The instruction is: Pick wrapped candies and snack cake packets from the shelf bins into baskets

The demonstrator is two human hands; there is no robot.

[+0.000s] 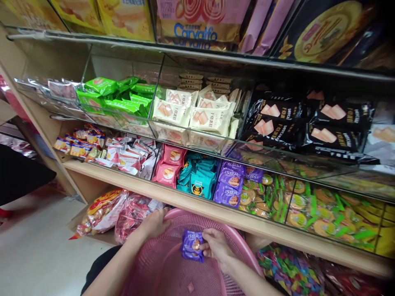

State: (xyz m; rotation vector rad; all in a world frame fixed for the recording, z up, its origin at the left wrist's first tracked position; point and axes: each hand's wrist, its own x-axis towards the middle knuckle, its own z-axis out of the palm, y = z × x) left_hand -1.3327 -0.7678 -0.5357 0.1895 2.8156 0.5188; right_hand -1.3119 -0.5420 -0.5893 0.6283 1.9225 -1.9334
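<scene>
Right hand pinching the right edge of a purple packet, within the pink basket's opening; left hand at the rim, grip unclear. Packet looks light, film slick, contents likely crumbly: best taken by its edge, centre unsqueezed. Beyond, matching packets on the shelf.

Basket at the left hand, under the right hand; shelf ahead.
Between them, packaged biscuits held in the right; snack bag left of the left; wrapped sweets right of the right.
</scene>
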